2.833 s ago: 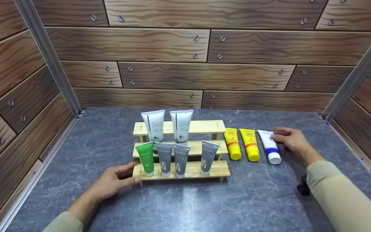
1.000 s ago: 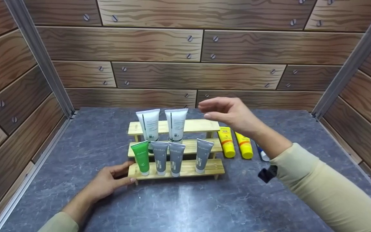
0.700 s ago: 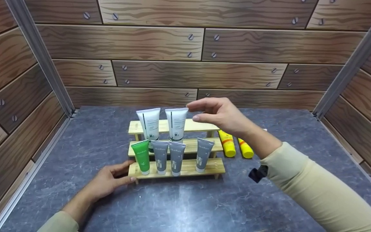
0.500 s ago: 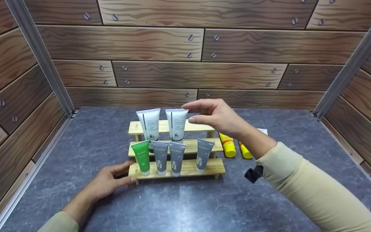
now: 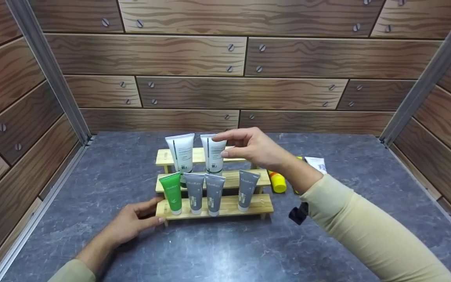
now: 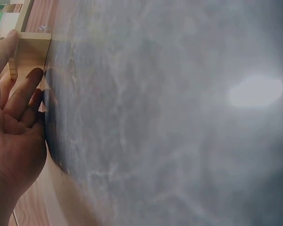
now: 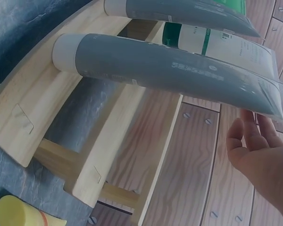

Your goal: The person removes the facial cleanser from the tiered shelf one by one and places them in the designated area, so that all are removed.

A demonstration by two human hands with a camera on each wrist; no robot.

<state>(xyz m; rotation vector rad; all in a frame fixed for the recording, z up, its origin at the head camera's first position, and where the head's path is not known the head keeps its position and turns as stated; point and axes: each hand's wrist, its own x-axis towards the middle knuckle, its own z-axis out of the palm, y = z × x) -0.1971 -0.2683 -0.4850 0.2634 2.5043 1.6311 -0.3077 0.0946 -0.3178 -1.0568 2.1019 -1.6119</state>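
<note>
A three-step wooden rack [image 5: 262, 203] stands mid-table. Two white tubes, left [image 5: 181, 152] and right [image 5: 213, 156], stand upright on its middle step. The lowest step bears a green tube [image 5: 172, 194] and three grey tubes, the rightmost grey tube [image 5: 248, 190] set apart. My left hand [image 5: 129, 223] holds the left end of the lowest step, thumb in front and fingers behind. At the right white tube's top, my right hand [image 5: 260, 150] has its index finger across the upper corner and its thumb by the right edge. Whether they touch cannot be told. The right wrist view shows its fingers loosely bent.
Right of the rack lie a yellow tube [image 5: 277, 183], a second yellow one mostly hidden behind my right forearm, and a white tube [image 5: 316, 164], partly covered. Wood-patterned walls [image 5: 194, 92] enclose the grey table [image 5: 217, 250] at the back and sides.
My right hand has moved left from the white-and-blue tube on the table, across the rack, to the right white tube, lowering slightly at the end. The left hand keeps its hold.
</note>
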